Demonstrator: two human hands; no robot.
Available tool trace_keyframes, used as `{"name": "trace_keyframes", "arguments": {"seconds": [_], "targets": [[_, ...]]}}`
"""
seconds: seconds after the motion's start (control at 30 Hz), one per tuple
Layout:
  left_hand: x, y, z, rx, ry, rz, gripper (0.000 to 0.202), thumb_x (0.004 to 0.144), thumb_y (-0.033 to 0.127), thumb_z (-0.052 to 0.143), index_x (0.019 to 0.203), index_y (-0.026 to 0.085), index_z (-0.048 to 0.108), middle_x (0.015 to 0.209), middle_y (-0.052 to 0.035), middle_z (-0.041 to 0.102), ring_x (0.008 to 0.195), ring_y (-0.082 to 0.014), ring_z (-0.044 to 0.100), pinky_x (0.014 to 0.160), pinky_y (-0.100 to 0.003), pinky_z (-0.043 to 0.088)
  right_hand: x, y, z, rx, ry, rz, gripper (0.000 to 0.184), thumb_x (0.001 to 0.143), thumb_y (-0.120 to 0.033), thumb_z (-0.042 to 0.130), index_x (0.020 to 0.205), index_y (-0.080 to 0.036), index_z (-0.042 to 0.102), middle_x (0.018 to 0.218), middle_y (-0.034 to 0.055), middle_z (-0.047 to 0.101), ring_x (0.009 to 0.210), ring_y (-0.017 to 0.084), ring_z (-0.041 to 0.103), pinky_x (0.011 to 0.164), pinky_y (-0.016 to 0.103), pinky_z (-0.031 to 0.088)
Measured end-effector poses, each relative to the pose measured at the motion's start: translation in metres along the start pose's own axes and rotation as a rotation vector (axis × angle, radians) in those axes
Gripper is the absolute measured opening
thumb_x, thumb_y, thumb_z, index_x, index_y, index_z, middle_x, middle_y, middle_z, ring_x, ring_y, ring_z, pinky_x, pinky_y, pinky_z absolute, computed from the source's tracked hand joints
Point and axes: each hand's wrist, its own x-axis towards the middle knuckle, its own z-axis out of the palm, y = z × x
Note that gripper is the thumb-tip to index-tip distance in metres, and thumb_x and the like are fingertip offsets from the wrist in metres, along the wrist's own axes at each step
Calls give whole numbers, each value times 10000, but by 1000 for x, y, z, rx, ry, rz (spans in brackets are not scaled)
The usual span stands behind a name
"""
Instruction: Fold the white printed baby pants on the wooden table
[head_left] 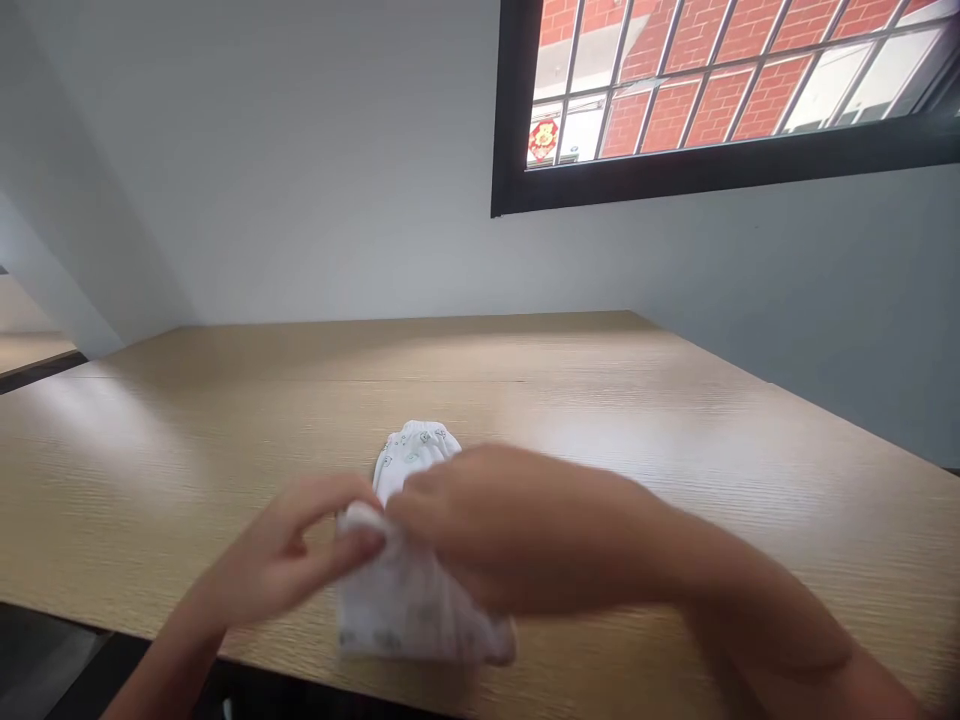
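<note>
A small white garment with a faint printed pattern (409,600) lies near the front edge of a light wooden table (675,430). My left hand (292,555) pinches a folded edge of the cloth between thumb and fingers. My right hand (517,530) reaches across from the right, fingers curled on the same cloth beside the left hand. It covers the garment's middle. The garment's far end (416,450) shows beyond my hands, flat on the table. Both hands are slightly blurred by motion.
A grey wall (300,180) stands behind the table. A black-framed window (720,170) at upper right shows a red brick building. The table's front edge (90,625) runs close below my hands, with dark floor under it.
</note>
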Motion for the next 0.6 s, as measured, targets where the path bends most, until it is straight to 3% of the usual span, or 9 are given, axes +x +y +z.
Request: {"name": "trace_keyframes", "arguments": {"seconds": [0.13, 0.27, 0.33, 0.43, 0.5, 0.6], "targets": [[61, -24, -12, 1, 25, -50, 332, 855, 444, 405, 774, 164, 566, 736, -5, 569, 686, -146, 532, 575, -233, 416, 32, 46, -9, -32, 91, 147, 130, 774, -81, 414, 799, -145, 524, 742, 21, 575, 571, 82, 457, 462, 193, 269], [100, -73, 10, 67, 144, -88, 348, 855, 448, 364, 729, 159, 511, 659, 12, 502, 589, -121, 478, 496, -221, 367, 64, 98, 18, 16, 48, 267, 207, 791, -69, 350, 858, -142, 532, 818, 43, 579, 599, 87, 454, 469, 204, 253], [109, -99, 27, 117, 187, -95, 295, 848, 412, 375, 781, 164, 520, 677, 9, 514, 605, -129, 489, 508, -229, 382, 76, 118, 36, 49, -26, 330, 257, 801, -76, 337, 937, -143, 545, 885, 59, 585, 633, 94, 475, 485, 209, 264], [110, -125, 46, 146, 228, -102, 275, 813, 365, 434, 968, 156, 523, 876, -45, 557, 791, -176, 529, 629, -271, 447, 85, 140, 57, 60, -128, 377, 268, 830, -125, 343, 985, -115, 562, 931, 94, 590, 693, 117, 513, 512, 220, 289], [107, -130, 52, 163, 272, -106, 343, 800, 345, 459, 1070, 136, 488, 1037, -91, 524, 931, -206, 509, 763, -320, 451, 86, 148, 64, 68, -153, 376, 288, 855, -175, 344, 1044, -108, 550, 964, 103, 590, 752, 134, 531, 536, 219, 315], [102, -120, 56, 226, 356, -33, 410, 816, 311, 453, 1186, 139, 418, 1209, -108, 451, 1122, -224, 417, 975, -374, 332, 84, 152, 64, 38, -50, 369, 353, 868, -221, 361, 1185, -125, 483, 1110, 104, 547, 863, 151, 537, 609, 218, 364]]}}
